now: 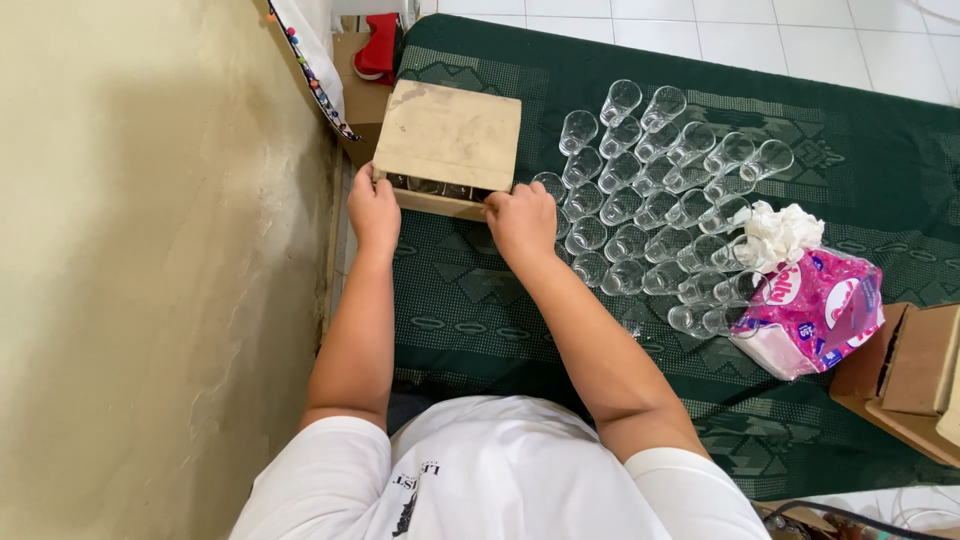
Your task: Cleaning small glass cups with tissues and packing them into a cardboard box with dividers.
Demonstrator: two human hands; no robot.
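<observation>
1. While both hands grip it, the flat cardboard box (447, 135) sits on the dark green patterned mat (480, 300), close to the beige wall (150, 250).
2. Left hand (373, 212) has its fingers curled over the box's near left edge.
3. Right hand (521, 220) clasps the near right edge.
4. Rows of clear glasses (655, 200) lie just right of the box.
5. A pink tissue pack (820, 310) rests beyond the glasses.

a flat brown cardboard box (447, 145) is sitting at the top of the green mat, both hands gripping its near edge. a pink and white tissue pack (815, 312) is lying at the right, tissue puffing out its top. another brown box (915, 375) is peeking in at the right edge.
</observation>
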